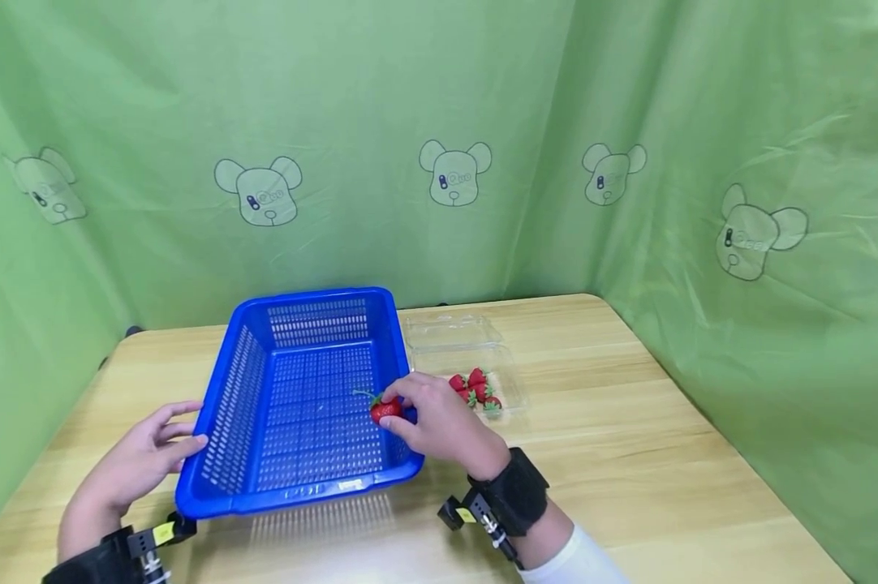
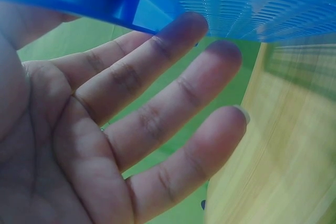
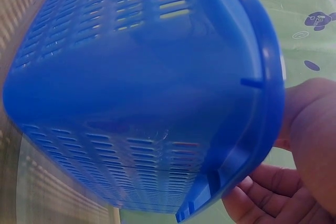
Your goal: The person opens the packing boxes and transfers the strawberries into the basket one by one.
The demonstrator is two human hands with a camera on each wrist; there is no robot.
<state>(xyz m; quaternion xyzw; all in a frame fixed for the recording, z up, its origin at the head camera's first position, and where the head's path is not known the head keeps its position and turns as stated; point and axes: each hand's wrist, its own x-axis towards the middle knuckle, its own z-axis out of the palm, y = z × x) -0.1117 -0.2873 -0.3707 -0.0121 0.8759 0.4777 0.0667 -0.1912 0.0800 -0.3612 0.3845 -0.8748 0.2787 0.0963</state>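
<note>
head view high, facing down — wrist views close, basket (image 1: 303, 405) in all

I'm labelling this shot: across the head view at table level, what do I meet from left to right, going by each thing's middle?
Left hand → blue basket → held strawberry → right hand → other strawberries in the clear container.

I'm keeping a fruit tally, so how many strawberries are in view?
6 visible: one strawberry in the right hand, at the right side of the blue basket, and five strawberries in the clear container beside it, two behind, three in front. The hand may hide more.
</note>
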